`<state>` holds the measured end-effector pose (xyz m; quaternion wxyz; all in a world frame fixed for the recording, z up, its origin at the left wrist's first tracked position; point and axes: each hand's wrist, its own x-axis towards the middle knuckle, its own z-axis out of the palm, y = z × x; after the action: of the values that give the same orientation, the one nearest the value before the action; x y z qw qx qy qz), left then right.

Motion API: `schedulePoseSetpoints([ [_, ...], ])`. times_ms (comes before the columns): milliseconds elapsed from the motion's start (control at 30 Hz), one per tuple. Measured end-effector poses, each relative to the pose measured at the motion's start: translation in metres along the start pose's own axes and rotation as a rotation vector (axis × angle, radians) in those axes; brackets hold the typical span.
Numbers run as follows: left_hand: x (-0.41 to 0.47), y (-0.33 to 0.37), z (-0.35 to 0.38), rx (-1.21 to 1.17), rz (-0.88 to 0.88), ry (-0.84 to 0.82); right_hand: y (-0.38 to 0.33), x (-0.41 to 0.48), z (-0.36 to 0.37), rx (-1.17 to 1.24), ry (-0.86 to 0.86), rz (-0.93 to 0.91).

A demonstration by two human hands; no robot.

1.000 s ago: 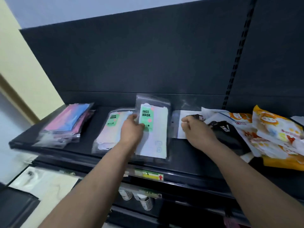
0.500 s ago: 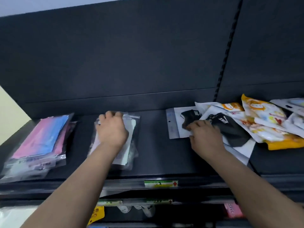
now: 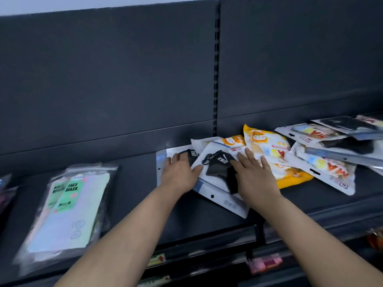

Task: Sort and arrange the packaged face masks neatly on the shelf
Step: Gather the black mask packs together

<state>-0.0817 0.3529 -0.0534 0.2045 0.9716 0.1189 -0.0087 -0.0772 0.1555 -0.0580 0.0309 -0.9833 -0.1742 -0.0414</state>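
A black-mask packet [image 3: 217, 168] lies on the shelf [image 3: 134, 183] between both flat, open hands; the left hand [image 3: 180, 175] and right hand [image 3: 253, 175] press down, gripping nothing. Orange packets [image 3: 267, 143] sprawl beyond the right hand; "FACE MASK" packets [image 3: 68, 206] lie well left.

Dark grey shelf [image 3: 132, 183], bright packets

Green "FACE MASK" labels [image 3: 69, 194] on pastel packs; black masks [image 3: 219, 164] in white packets; yellow-orange cartoon-printed pouches [image 3: 267, 146].
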Motion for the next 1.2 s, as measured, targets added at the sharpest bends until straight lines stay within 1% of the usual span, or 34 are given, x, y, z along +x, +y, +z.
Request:
schedulePoseSetpoints([
  [67, 0.01, 0.006, 0.012, 0.002, -0.057, -0.076, 0.009, 0.007, 0.0, 0.022, -0.009, -0.01],
  [167, 0.016, 0.02, 0.027, 0.062, -0.055, -0.14, 0.028, 0.012, 0.003, 0.058, -0.073, 0.024],
  [233, 0.016, 0.036, 0.033, 0.082, -0.072, -0.144, 0.043, 0.01, 0.004, 0.071, -0.105, 0.053],
  [367, 0.015, 0.073, 0.041, 0.14, -0.164, -0.122, 0.081, 0.003, -0.001, 0.079, -0.123, 0.113],
  [467, 0.018, 0.094, 0.049, 0.091, -0.142, -0.073, 0.102, 0.003, -0.005, 0.07, -0.158, 0.138],
  [533, 0.018, 0.107, 0.053, -0.006, -0.153, -0.019, 0.107, 0.007, -0.009, 0.052, -0.161, 0.136],
  [567, 0.016, 0.111, 0.053, -0.039, -0.166, 0.011, 0.107, 0.009, -0.01, 0.043, -0.135, 0.123],
  [633, 0.01, 0.11, 0.045, -0.124, -0.206, 0.067, 0.103, 0.015, -0.011, 0.056, -0.019, 0.048],
  [667, 0.006, 0.103, 0.039, -0.22, -0.23, 0.094, 0.098, 0.019, -0.012, 0.085, 0.045, -0.006],
  [733, 0.0, 0.082, 0.021, -0.532, -0.273, 0.15, 0.086, 0.026, -0.012, 0.167, 0.148, -0.106],
  [767, -0.006, 0.068, 0.009, -0.674, -0.305, 0.199, 0.078, 0.029, -0.012, 0.204, 0.178, -0.155],
  [800, -0.011, 0.052, -0.004, -0.761, -0.333, 0.278, 0.07, 0.033, -0.012, 0.234, 0.189, -0.197],
  [867, -0.024, 0.018, -0.03, -0.785, -0.375, 0.465, 0.048, 0.041, -0.014, 0.297, 0.158, -0.262],
  [933, -0.038, -0.012, -0.051, -0.712, -0.446, 0.62, 0.026, 0.048, -0.011, 0.337, 0.061, -0.342],
  [1000, -0.052, -0.035, -0.065, -0.723, -0.512, 0.74, 0.002, 0.052, -0.003, 0.254, -0.078, -0.448],
  [1067, -0.064, -0.046, -0.073, -0.748, -0.539, 0.785, -0.019, 0.05, 0.005, 0.136, -0.198, -0.478],
  [1100, -0.068, -0.05, -0.075, -0.747, -0.537, 0.798, -0.029, 0.048, 0.008, 0.106, -0.226, -0.482],
  [1133, -0.07, -0.055, -0.077, -0.744, -0.532, 0.812, -0.039, 0.048, 0.009, 0.108, -0.24, -0.502],
  [1200, -0.073, -0.061, -0.079, -0.759, -0.519, 0.854, -0.056, 0.047, 0.006, 0.212, -0.268, -0.573],
])
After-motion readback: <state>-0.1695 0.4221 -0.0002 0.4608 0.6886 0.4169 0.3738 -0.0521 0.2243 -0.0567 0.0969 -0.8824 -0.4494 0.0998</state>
